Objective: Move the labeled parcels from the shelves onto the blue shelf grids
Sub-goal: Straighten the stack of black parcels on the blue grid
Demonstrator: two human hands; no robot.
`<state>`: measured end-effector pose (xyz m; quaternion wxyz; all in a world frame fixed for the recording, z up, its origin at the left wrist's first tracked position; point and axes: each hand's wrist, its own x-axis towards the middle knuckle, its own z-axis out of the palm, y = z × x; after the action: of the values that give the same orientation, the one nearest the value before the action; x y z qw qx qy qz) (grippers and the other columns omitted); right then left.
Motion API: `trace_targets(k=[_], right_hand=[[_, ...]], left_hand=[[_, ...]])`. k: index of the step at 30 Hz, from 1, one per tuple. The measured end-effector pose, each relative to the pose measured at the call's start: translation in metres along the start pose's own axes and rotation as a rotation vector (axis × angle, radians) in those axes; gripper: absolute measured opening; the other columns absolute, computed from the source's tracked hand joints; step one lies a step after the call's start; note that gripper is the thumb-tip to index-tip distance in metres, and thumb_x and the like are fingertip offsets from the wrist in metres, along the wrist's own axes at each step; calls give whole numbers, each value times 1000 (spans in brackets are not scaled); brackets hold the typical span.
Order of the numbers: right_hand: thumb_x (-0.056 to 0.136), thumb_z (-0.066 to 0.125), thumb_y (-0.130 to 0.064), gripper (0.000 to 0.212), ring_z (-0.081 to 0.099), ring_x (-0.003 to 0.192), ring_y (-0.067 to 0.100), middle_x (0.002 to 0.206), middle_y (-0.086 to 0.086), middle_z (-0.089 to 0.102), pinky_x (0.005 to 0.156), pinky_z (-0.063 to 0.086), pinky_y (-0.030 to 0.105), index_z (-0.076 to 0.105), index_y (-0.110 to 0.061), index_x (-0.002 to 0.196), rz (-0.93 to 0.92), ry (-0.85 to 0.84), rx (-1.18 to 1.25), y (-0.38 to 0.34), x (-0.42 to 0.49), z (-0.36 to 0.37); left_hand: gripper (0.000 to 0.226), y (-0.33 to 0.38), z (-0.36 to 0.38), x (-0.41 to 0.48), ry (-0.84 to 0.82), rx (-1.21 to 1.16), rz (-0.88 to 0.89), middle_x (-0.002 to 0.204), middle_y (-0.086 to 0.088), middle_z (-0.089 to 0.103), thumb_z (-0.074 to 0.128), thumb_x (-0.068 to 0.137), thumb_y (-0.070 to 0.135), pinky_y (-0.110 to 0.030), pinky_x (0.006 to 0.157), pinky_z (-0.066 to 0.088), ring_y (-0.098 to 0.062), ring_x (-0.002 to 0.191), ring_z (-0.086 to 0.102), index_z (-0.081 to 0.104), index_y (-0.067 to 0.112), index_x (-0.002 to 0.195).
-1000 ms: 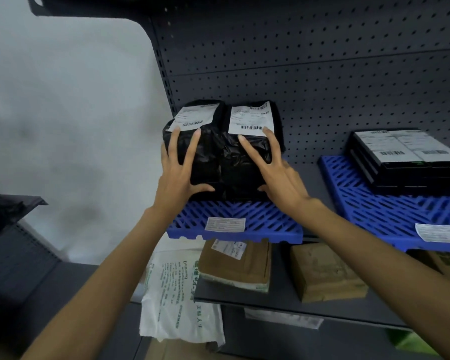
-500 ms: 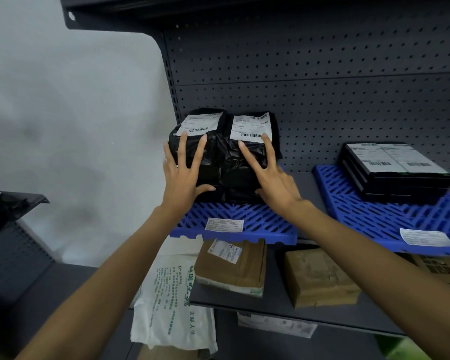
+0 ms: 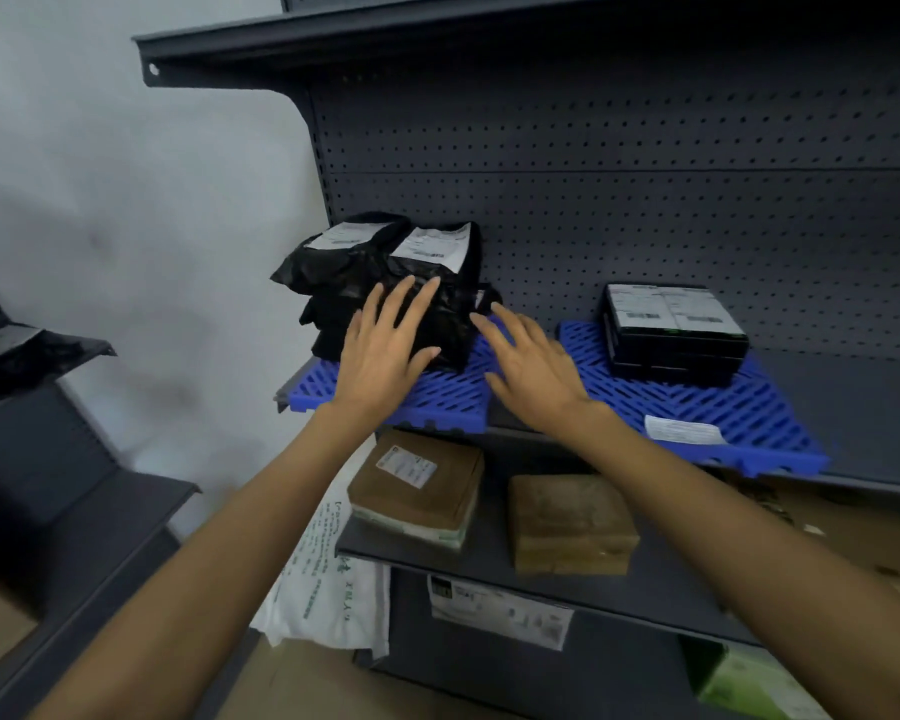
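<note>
black bagged parcels (image 3: 385,272): two are set side by side on the left blue grid (image 3: 448,397), white labels turned up, at 11 o'clock from the frame's centre.
left hand (image 3: 385,350): the fingers are spread straight and laid against the front of the black bagged parcels; nothing is gripped.
right hand (image 3: 531,371): it is seen at 3 o'clock of the left hand, with fingers spread and relaxed; nothing is held, and fingertip contact with the bag cannot be told.
right blue grid (image 3: 645,402): labeled flat black boxes (image 3: 676,330) are stacked at its back.
lower shelf (image 3: 489,561): two brown parcels (image 3: 422,485) are laid at 6 o'clock of the hands.
</note>
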<state>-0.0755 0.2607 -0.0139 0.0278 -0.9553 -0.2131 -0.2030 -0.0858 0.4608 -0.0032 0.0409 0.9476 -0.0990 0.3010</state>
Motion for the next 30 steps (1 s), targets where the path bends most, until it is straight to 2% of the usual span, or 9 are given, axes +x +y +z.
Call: trace_targets(k=[2, 4, 7, 9, 13, 17, 21, 26, 30], right_hand=[[101, 47, -32, 63, 33, 140, 27, 157, 5, 28, 101, 44, 42, 18, -19, 155, -5, 27, 25, 17, -27, -20], [102, 45, -31, 55, 41, 132, 26, 148, 4, 41, 99, 46, 41, 28, -17, 152, -11, 54, 58, 34, -55, -41], [101, 45, -29, 46, 48, 123, 26, 137, 4, 51, 94, 46, 39, 39, -18, 146, -28, 127, 99, 61, -96, -73], [101, 47, -25, 41, 50, 120, 27, 131, 4, 55, 92, 47, 39, 45, -19, 141, -41, 184, 121, 76, -121, -98], [100, 49, -13, 35, 49, 120, 26, 127, 4, 59, 91, 46, 40, 51, -17, 134, -87, 284, 80, 98, -158, -151], [99, 51, -20, 27, 52, 112, 25, 119, 1, 61, 83, 48, 39, 53, -19, 126, -83, 375, 46, 111, -181, -203], [99, 51, -19, 22, 54, 106, 25, 113, 0, 61, 78, 49, 40, 54, -20, 121, -91, 480, 26, 114, -193, -257], [100, 51, -20, 18, 54, 103, 21, 111, -4, 62, 75, 48, 37, 55, -22, 117, -69, 609, 52, 113, -199, -324], [102, 45, -20, 16, 54, 95, 20, 105, -6, 61, 71, 50, 41, 57, -25, 113, -83, 682, 112, 102, -211, -368]], left_hand=[[70, 38, -10, -10, 15, -63, 22, 154, -5, 34, 57, 96, 35, -45, 102, 46, -29, 139, 34, 21, 26, 155], [64, 77, -20, -20, 43, -120, 26, 146, -6, 42, 58, 95, 29, -42, 95, 49, -29, 130, 43, 30, 23, 152], [51, 132, -39, -36, 80, -120, 35, 138, -5, 50, 55, 97, 28, -42, 89, 52, -27, 122, 49, 42, 20, 145], [42, 165, -55, -43, 103, -130, 43, 131, -4, 54, 53, 98, 27, -44, 78, 55, -26, 114, 54, 48, 19, 138], [29, 215, -93, -47, 116, -140, 78, 118, -4, 57, 49, 99, 24, -47, 70, 55, -26, 104, 59, 53, 17, 127], [26, 245, -137, -47, 203, -33, 127, 110, 0, 58, 49, 99, 29, -40, 61, 53, -23, 98, 59, 52, 20, 123], [20, 267, -193, -38, 316, -75, 192, 106, 4, 58, 50, 98, 29, -36, 61, 51, -20, 94, 60, 54, 23, 117], [10, 289, -261, -26, 462, -208, 227, 98, 12, 53, 49, 96, 30, -39, 65, 54, -11, 88, 58, 51, 29, 106], [7, 299, -308, -18, 573, -267, 263, 94, 15, 53, 49, 97, 30, -37, 65, 52, -5, 83, 56, 50, 31, 104]])
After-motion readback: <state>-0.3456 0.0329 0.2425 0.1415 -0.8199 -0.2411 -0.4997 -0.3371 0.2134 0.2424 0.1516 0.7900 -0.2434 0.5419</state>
